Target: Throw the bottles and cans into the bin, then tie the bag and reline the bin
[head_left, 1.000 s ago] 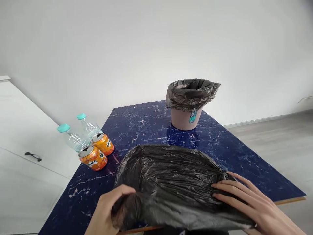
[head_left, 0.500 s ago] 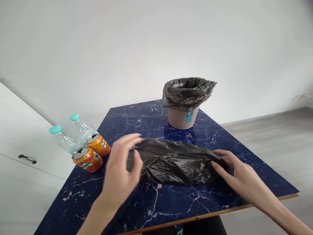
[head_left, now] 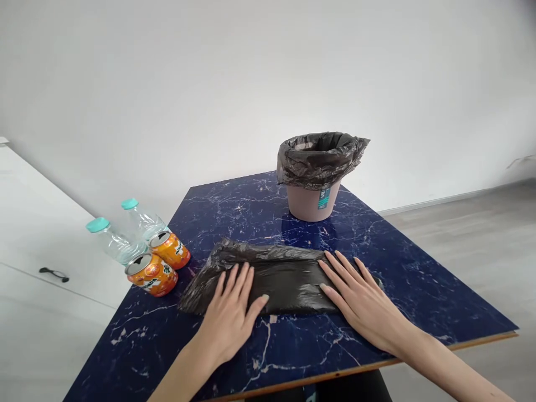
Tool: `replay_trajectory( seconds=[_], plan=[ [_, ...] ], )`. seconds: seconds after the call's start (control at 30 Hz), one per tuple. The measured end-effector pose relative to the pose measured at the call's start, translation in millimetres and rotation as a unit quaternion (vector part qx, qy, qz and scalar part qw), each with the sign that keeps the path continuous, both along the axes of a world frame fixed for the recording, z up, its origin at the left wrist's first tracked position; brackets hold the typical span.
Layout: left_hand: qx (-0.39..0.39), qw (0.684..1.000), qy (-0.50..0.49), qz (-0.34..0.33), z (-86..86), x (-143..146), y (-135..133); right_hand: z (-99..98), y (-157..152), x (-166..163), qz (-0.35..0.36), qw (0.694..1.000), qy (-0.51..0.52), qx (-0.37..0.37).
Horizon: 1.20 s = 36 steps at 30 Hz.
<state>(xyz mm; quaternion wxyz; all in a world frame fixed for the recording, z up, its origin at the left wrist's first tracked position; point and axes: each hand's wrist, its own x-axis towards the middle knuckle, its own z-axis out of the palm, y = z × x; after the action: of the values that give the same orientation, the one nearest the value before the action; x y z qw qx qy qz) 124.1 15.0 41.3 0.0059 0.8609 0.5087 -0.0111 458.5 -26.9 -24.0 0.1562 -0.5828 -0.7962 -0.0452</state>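
A black plastic bag (head_left: 288, 285) lies folded into a long strip on the blue marbled table (head_left: 301, 357), near its front edge. My left hand (head_left: 230, 318) rests flat on the left half of the bag, fingers stretched out and thumb apart. On the right half lies my right hand (head_left: 360, 296), palm down with the fingers spread. Both hands press on the plastic without grasping it. The bag's left end is crumpled and flares out, while the middle looks smooth. Part of its right end is hidden under my right hand.
A pinkish bin (head_left: 307, 204) with a black liner (head_left: 314, 167) folded over its rim stands at the back. At the left edge are two orange drink cans (head_left: 153, 274) and two clear bottles (head_left: 119, 245) with teal caps. A white cabinet (head_left: 37, 223) stands further left.
My left hand has come down from above the bag to lie on it. My right hand has slid inward from the bag's right end and flattened. The bag looks flatter and smoother.
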Motion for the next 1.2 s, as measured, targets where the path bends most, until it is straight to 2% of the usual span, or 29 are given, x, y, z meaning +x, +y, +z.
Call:
replay_trajectory(
  seconds=[0.13, 0.23, 0.3, 0.37, 0.43, 0.5, 0.67, 0.8, 0.93, 1.07, 1.2],
  plan=[
    [0.131, 0.989, 0.037, 0.056, -4.9, -28.1, 6.6, 1.0, -2.3, 0.2, -0.006, 1.0, -0.001, 0.012],
    [0.182, 0.983, -0.005, -0.002, 4.7, -14.3, 3.8, 15.9, -5.1, -11.7, -0.016, 0.998, 0.006, 0.062],
    [0.158, 0.984, -0.048, -0.07, 10.5, 8.4, 2.2, 25.1, -4.4, -22.3, 0.0, 0.997, 0.01, 0.08],
    [0.107, 0.984, -0.086, -0.11, 11.2, 32.3, 5.3, 28.4, -1.1, -31.5, 0.021, 0.997, 0.012, 0.072],
    [0.052, 0.985, -0.108, -0.125, 5.8, 48.7, 15.0, 24.0, 4.0, -36.2, 0.028, 0.998, 0.011, 0.047],
    [0.014, 0.986, -0.115, -0.121, -3.6, 52.9, 29.7, 14.7, 9.5, -35.5, 0.018, 1.0, 0.012, 0.02],
    [0.003, 0.99, -0.113, -0.083, -23.7, 19.9, 60.5, -2.4, 17.8, -21.5, 0.008, 1.0, 0.02, -0.008],
    [0.008, 0.994, -0.102, -0.048, -24.3, -16.3, 64.1, -0.7, 22.4, -13.0, 0.034, 0.999, 0.02, -0.028],
    [0.01, 0.996, -0.086, -0.026, -17.2, -43.3, 56.2, 6.0, 33.3, -0.2, 0.075, 0.995, 0.033, -0.053],
    [0.022, 0.996, -0.077, -0.031, -8.6, -60.2, 38.4, 13.1, 50.2, 22.6, 0.12, 0.988, 0.057, -0.077],
    [0.054, 0.993, -0.069, -0.075, 3.7, -62.3, 10.2, 20.6, 54.4, 29.8, 0.077, 0.992, 0.068, -0.075]
  ],
)
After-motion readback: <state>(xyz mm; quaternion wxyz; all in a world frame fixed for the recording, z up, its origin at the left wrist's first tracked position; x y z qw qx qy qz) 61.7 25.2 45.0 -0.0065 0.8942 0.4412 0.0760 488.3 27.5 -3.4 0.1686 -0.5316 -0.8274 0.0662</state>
